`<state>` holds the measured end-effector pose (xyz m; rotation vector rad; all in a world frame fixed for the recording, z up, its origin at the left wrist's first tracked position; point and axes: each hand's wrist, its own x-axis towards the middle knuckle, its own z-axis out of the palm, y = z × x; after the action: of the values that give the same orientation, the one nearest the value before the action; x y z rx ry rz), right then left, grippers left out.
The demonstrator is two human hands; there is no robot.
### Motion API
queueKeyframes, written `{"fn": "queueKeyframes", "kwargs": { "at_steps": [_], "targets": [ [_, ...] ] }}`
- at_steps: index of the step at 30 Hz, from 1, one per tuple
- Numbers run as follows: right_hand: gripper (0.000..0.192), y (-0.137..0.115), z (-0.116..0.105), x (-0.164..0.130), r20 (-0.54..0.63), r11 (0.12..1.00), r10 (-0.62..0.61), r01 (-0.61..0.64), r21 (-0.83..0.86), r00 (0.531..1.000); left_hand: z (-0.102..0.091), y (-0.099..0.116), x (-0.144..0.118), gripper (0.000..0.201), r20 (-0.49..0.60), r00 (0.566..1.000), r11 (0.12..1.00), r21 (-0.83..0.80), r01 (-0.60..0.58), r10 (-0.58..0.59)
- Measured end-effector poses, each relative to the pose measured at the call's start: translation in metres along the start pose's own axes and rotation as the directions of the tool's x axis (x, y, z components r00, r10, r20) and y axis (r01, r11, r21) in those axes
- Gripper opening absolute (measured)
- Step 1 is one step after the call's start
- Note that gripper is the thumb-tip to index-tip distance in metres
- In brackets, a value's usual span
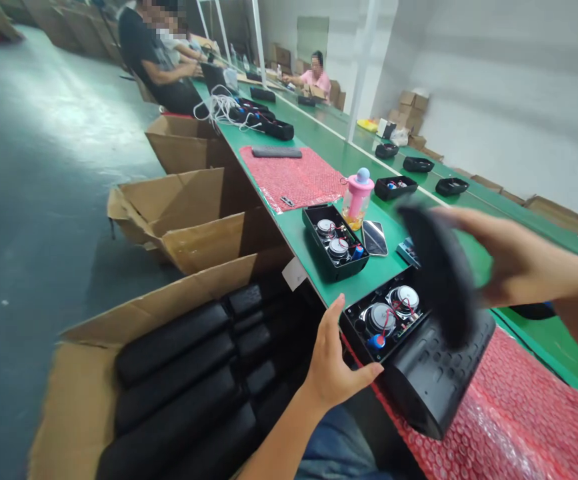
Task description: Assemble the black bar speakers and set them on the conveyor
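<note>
My left hand (333,363) rests against the near left end of an open black speaker housing (419,373) that lies on red bubble wrap (519,413). Two round drivers with red wires (391,312) and a blue part show inside it. My right hand (511,257) holds a black curved cover piece (439,273) in the air just above the housing; the piece is motion-blurred.
A second open housing (335,241), a pink bottle (357,198) and a phone (374,237) sit on the green bench (319,143). A cardboard box of black cylindrical parts (183,387) stands on the floor at my left. Other people sit farther along the bench.
</note>
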<state>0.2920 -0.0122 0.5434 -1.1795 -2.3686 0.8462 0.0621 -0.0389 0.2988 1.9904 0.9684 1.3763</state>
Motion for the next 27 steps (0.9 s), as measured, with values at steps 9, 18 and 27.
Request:
{"fn": "queueKeyframes", "kwargs": {
  "at_steps": [9,18,27],
  "targets": [
    [0.097,0.065,0.067,0.027,0.390,0.762,0.194,0.113,-0.638,0.900,0.025,-0.014,-0.016,0.122,0.039,0.988,0.952,-0.263,0.154,-0.149],
    [0.097,0.069,0.070,0.035,0.417,0.749,0.272,0.082,-0.658,0.867,0.021,-0.011,-0.011,0.118,0.041,0.980,0.952,-0.234,0.198,-0.194],
    [0.098,0.065,0.083,0.033,0.399,0.718,0.307,0.065,-0.693,0.864,0.021,-0.007,-0.010,0.117,0.038,0.981,0.950,-0.245,0.195,-0.191]
  ]
}}
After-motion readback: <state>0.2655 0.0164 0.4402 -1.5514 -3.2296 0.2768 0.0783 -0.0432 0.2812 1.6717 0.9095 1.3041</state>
